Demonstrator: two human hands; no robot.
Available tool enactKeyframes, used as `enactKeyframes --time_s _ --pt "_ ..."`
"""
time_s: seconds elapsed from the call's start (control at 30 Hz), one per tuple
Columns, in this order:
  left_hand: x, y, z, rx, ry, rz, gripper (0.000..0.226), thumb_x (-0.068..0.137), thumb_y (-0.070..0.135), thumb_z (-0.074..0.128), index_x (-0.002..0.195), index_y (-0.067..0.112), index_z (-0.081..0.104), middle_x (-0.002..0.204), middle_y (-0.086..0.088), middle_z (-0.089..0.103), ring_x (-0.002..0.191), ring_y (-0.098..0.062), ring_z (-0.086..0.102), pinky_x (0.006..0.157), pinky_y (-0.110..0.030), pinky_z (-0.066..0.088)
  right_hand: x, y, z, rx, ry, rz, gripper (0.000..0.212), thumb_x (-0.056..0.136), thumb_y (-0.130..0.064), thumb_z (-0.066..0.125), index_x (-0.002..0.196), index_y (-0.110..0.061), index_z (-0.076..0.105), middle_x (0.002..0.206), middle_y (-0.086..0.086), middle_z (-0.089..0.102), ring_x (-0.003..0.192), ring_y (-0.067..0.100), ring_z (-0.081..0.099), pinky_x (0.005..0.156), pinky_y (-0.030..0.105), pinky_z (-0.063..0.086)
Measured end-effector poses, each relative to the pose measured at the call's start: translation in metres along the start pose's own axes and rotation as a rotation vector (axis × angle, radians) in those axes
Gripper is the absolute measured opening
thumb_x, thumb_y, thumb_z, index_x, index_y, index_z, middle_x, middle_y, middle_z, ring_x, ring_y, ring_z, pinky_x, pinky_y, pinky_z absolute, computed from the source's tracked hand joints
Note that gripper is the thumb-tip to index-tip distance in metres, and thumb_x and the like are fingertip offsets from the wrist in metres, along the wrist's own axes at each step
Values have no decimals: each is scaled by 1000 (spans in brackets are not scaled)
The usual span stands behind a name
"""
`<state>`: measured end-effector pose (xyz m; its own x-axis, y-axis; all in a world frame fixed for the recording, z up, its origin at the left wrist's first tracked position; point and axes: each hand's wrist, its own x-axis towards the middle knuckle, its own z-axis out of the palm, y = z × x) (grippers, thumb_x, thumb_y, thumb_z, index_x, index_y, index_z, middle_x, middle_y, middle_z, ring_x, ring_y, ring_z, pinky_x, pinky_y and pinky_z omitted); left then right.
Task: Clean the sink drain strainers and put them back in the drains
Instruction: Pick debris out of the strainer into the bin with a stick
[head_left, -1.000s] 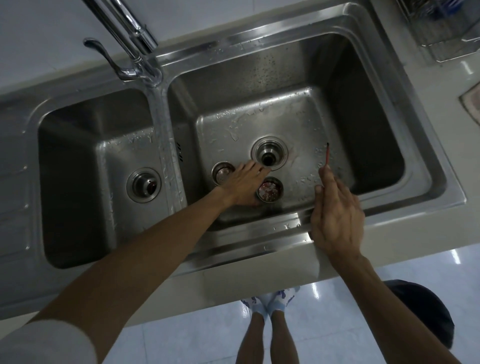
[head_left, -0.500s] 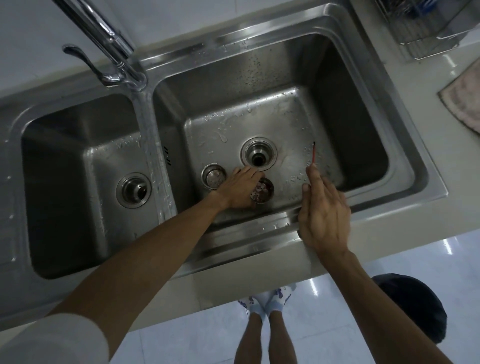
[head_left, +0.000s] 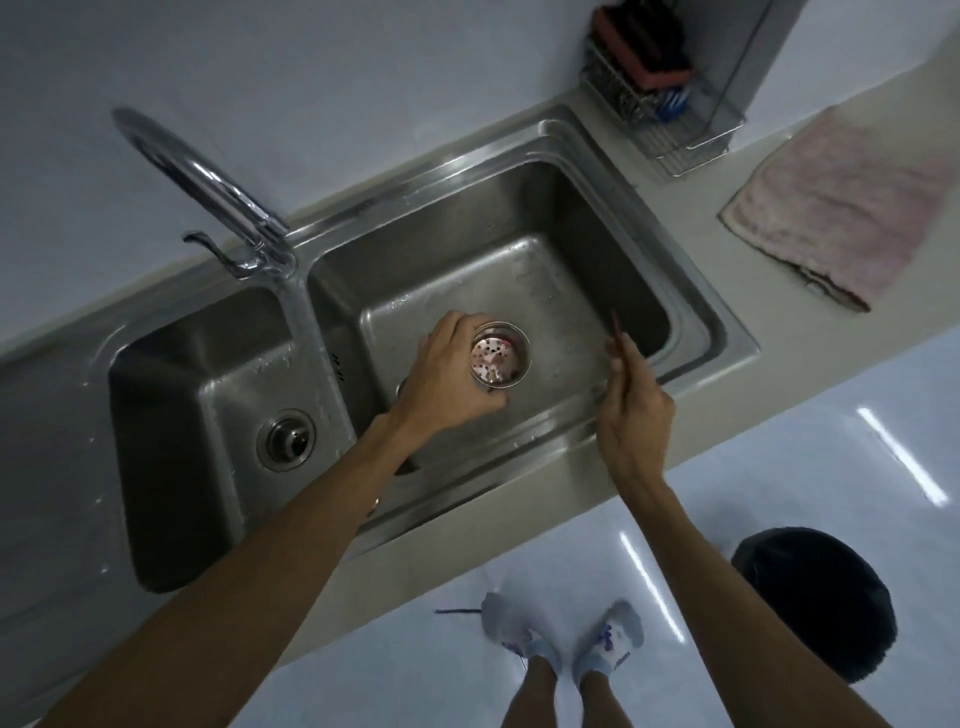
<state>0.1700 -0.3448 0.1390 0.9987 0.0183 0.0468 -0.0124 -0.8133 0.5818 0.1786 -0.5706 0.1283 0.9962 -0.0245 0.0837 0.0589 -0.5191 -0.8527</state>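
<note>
In the left basin (head_left: 182, 415) of the steel double sink, the drain (head_left: 285, 439) is being shown with its round fitting seated, and the chrome faucet (head_left: 208, 176) is being seen behind the divider. Over the right basin (head_left: 545, 270), a perforated strainer basket (head_left: 500, 354) flecked with scraps is being gripped round its side by the left hand (head_left: 447, 379). Just beside it, a thin red stick (head_left: 618, 335) is being pinched upright by the right hand (head_left: 631, 415), while a pink towel (head_left: 852, 208) is being carried flat by the worktop (head_left: 769, 312).

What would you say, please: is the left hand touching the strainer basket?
Touching: the head view shows the left hand gripping the strainer basket by its side.
</note>
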Motion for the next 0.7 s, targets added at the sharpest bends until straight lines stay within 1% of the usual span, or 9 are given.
enactKeyframes --time_s 0.07,0.1,0.2,0.3,0.43,0.47,0.57,0.67,0.7 --pt "0 37 -12 -10 15 53 82 57 26 86 131 11 53 121 -5 54 115 -22 53 101 -49 45 -13 -2 -41 72 170 -10 37 108 -23 43 138 -7 57 118 0 70 87 15 70 81 21 58" --pt "0 58 -14 -14 8 79 81 57 25 85 130 10 54 121 -5 54 115 -22 53 101 -49 45 -22 0 -64 97 236 -13 36 107 -23 45 136 -6 59 117 -2 70 87 11 71 80 17 57" --pt "-4 127 -5 -41 -13 164 76 57 32 80 126 11 56 118 -3 55 112 -23 54 98 -43 46 -53 15 -139 171 361 52 36 106 -27 47 133 -8 61 119 -2 72 92 9 73 82 26 59" --pt "-14 199 25 -71 -46 237 77 54 27 89 123 14 57 118 2 55 108 -19 55 90 -35 44 -86 34 -211 197 458 155 36 106 -33 47 132 -12 62 117 -6 73 92 6 72 80 26 58" --pt "-30 297 88 -96 -150 337 79 51 25 91 119 11 55 116 4 49 107 -20 52 92 -45 46 -128 66 -305 204 613 274 34 105 -29 49 125 -8 66 109 -1 75 85 7 72 76 16 55" --pt "-35 317 106 -115 -176 362 78 51 26 91 119 13 54 115 6 47 107 -17 51 92 -45 45 -140 76 -326 209 645 313 32 105 -27 49 123 -8 67 108 -1 75 84 9 72 77 18 56" --pt "-52 371 172 -200 -295 401 77 52 28 88 119 17 52 114 7 53 106 -18 56 92 -49 47 -176 114 -382 216 763 422 25 105 -26 49 117 -15 68 103 -5 76 84 16 73 77 33 61" --pt "-65 393 233 -220 -379 435 77 51 31 87 118 21 51 108 12 54 100 -16 58 87 -51 51 -203 152 -408 257 862 525 20 104 -28 48 109 -21 67 99 -8 76 79 19 73 69 36 61" --pt "-69 398 258 -219 -414 448 78 51 31 88 118 23 50 109 11 55 99 -17 58 86 -51 51 -213 170 -415 274 905 560 18 104 -28 48 107 -23 66 99 -7 76 77 20 73 68 37 61"
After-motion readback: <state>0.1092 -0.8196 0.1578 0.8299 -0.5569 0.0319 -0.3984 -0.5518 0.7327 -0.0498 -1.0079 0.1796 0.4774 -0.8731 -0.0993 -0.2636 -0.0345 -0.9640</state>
